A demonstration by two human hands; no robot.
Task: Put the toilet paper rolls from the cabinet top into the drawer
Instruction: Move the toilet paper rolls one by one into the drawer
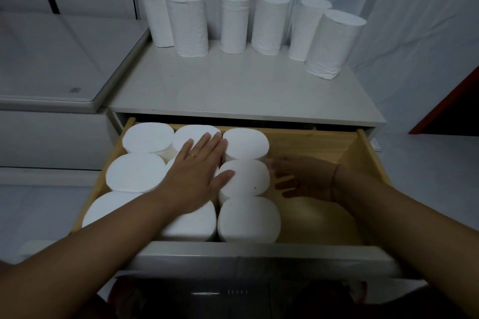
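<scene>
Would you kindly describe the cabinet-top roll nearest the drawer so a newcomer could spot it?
On the white cabinet top above the open wooden drawer, six white toilet paper rolls stand in a row. The far-right roll stands furthest forward, nearest the front edge, partly hiding its neighbour.

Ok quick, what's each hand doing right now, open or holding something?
Left hand: open, flat on the rolls in the drawer.
Right hand: open, fingers straight beside the right column's middle roll, holding nothing.
</scene>
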